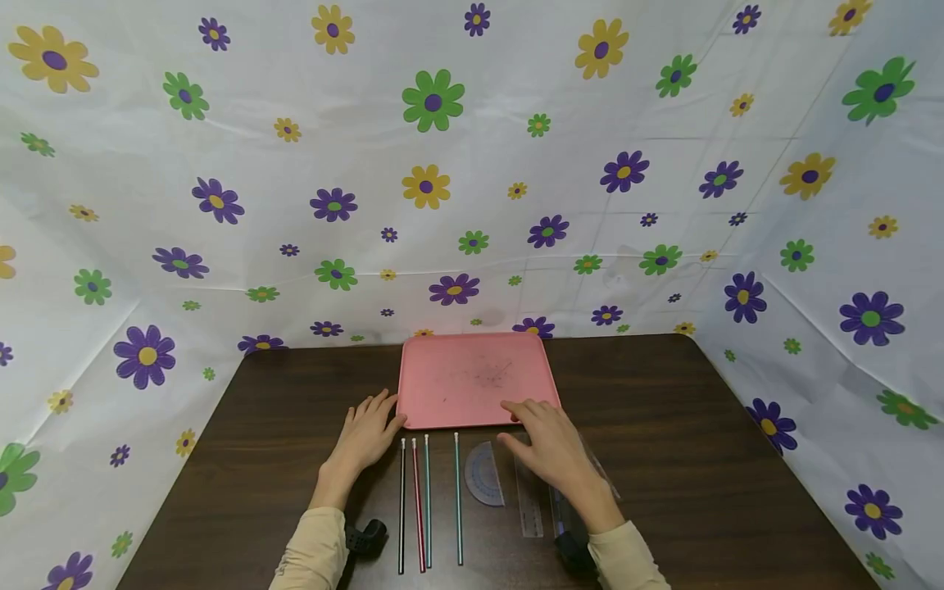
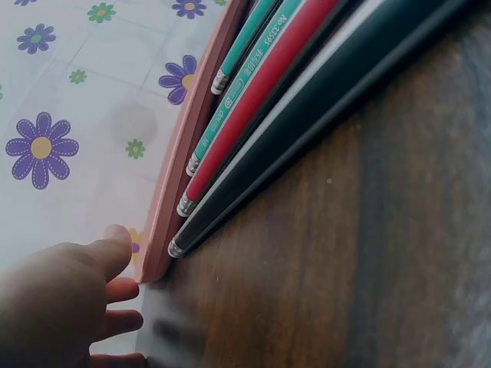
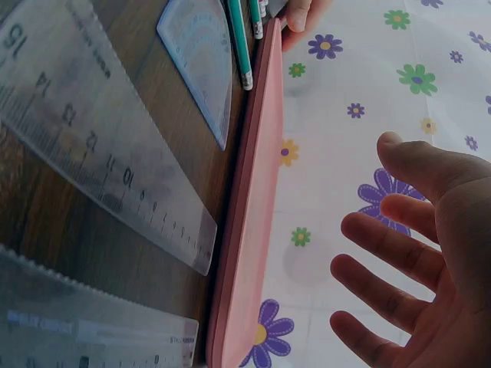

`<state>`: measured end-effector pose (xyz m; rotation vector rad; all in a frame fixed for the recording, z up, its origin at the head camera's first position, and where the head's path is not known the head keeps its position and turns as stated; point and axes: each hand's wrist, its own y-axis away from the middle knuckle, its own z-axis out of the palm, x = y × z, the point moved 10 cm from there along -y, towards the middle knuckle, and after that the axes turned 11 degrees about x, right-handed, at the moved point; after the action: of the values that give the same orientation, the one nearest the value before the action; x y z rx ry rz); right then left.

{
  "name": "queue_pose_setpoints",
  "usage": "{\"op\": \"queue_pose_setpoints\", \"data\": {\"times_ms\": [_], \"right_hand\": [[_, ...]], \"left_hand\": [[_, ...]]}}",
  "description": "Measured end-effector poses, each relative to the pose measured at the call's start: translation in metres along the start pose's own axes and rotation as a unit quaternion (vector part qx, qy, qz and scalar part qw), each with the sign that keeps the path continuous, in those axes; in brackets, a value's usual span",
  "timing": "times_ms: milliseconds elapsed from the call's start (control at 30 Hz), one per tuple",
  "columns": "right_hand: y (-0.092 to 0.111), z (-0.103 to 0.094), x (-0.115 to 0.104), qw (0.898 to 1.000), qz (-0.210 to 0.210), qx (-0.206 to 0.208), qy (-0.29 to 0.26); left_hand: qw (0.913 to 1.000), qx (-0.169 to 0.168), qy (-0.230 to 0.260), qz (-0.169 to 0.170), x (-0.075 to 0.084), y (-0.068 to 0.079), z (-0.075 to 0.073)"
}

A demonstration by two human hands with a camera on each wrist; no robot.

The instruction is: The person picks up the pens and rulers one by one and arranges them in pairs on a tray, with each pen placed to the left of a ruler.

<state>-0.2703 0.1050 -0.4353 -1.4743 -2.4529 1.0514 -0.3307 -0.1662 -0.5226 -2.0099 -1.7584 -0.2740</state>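
A shallow pink tray [image 1: 472, 377] lies on the dark wooden table. At its left front corner is my left hand [image 1: 365, 434], fingers extended, thumb right at the rim in the left wrist view. My right hand [image 1: 549, 447] hovers over the tray's right front corner, its fingers spread and holding nothing in the right wrist view. Between the hands, in front of the tray, lie a black pencil [image 1: 401, 508], a red pencil [image 1: 418, 508] and two green pencils [image 1: 458, 500]. Beside them are a clear protractor [image 1: 484, 475] and a transparent ruler [image 1: 529, 504].
Another transparent ruler [image 3: 92, 326] lies further right, partly hidden under the right forearm in the head view. A white sheet [image 1: 435, 246] printed with flowers hangs behind the table and along both sides. Bare wood [image 1: 664, 459] shows right of the arms.
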Motion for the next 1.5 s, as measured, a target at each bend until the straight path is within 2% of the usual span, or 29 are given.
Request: {"op": "queue_pose_setpoints", "data": {"times_ms": [333, 633, 1000, 1500], "right_hand": [[-0.001, 0.006, -0.010, 1.000, -0.005, -0.013, 0.003], [0.000, 0.012, -0.018, 1.000, -0.014, -0.020, 0.014], [-0.001, 0.019, -0.030, 0.999, -0.028, -0.033, 0.010], [-0.008, 0.030, -0.062, 0.997, -0.067, -0.044, 0.005]], "left_hand": [[0.9998, -0.004, -0.016, 0.006, -0.003, 0.000, 0.003], [0.9998, 0.000, -0.016, 0.007, -0.001, 0.001, 0.001], [0.9999, -0.010, -0.012, 0.001, -0.002, 0.001, 0.003], [0.9998, -0.017, -0.005, -0.006, -0.004, -0.001, 0.005]]}}
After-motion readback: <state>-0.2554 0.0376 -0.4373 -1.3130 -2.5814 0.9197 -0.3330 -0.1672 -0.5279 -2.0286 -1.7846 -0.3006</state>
